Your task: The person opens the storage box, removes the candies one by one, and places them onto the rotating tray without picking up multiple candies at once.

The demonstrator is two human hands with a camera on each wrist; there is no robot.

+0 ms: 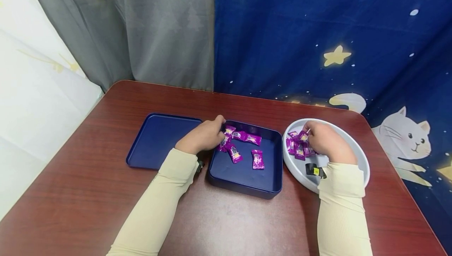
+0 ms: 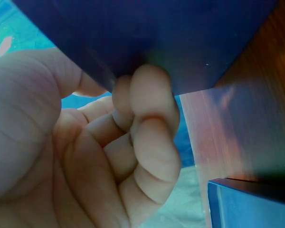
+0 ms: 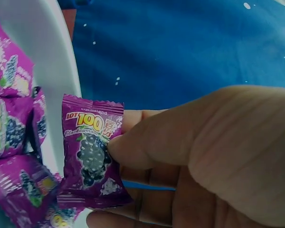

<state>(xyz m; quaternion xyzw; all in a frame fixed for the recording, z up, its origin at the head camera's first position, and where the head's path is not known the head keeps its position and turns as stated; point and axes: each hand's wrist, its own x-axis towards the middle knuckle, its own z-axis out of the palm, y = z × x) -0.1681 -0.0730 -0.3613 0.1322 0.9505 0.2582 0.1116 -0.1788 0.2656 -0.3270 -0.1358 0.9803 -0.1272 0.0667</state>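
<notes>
My right hand [image 1: 328, 141] is over the round white tray [image 1: 363, 166]. Between thumb and fingers it pinches a purple wrapped candy [image 3: 91, 152], printed with blackberries. More purple candies [image 1: 299, 151] lie heaped in the tray's left part. At the left wall of the dark blue box [image 1: 247, 181], my left hand [image 1: 205, 135] grips the side near the far corner. In the left wrist view its curled fingers [image 2: 154, 95] press the outer wall, with the thumb up toward the rim. Several purple candies [image 1: 234, 154] are inside the box, mostly toward its far left.
A flat dark blue lid [image 1: 155, 142] lies on the brown table [image 1: 88, 150] left of the box, partly behind my left forearm. The tray's rim almost meets the box's right side. Grey and blue curtains [image 1: 268, 44] hang behind the table's far edge.
</notes>
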